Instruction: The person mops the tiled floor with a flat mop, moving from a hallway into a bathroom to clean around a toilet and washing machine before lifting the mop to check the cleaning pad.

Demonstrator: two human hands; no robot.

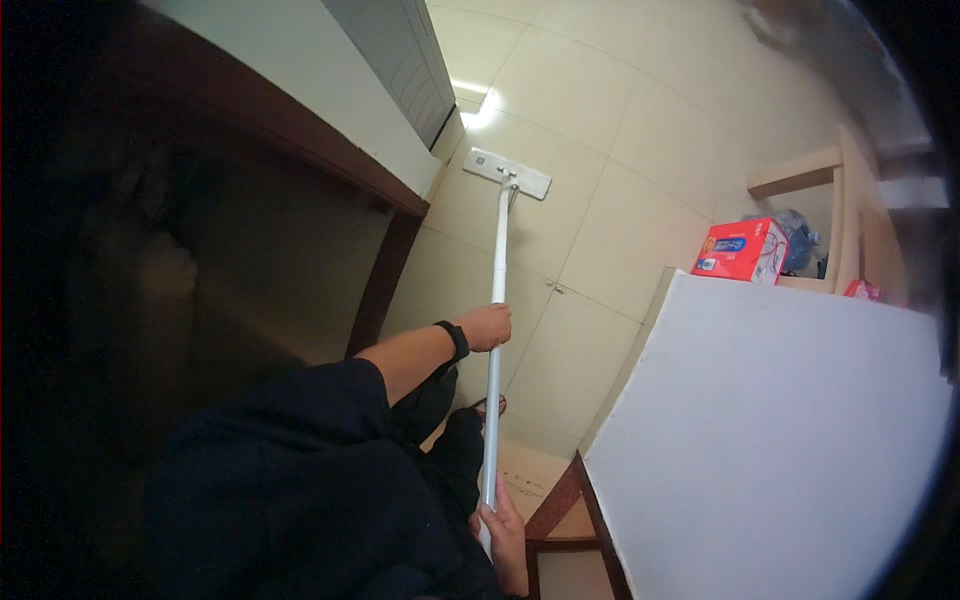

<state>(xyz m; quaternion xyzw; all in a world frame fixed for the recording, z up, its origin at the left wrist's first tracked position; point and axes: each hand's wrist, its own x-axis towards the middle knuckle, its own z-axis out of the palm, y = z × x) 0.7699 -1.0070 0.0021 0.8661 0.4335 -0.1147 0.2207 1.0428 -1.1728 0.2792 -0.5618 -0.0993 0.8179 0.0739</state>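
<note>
A flat mop's pole (499,255) runs up the middle of the view, from the person's body to a white rectangular mop head (507,172) lying on the tiled floor. My left hand (486,328), with a black band on the wrist, grips the pole about midway. Lower down, near the pole's bottom end in view, my right hand (504,523) is closed around it, the thumb lying along the pole. The underside of the mop head is hidden against the floor.
Cream floor tiles (570,225) lie between a dark wooden door frame (390,277) at left and a white wall (765,420) at right. Beyond the wall stand a red box (739,251), a large plastic bottle (799,240) and a wooden shelf unit (846,217). A sandalled foot (491,406) is beside the pole.
</note>
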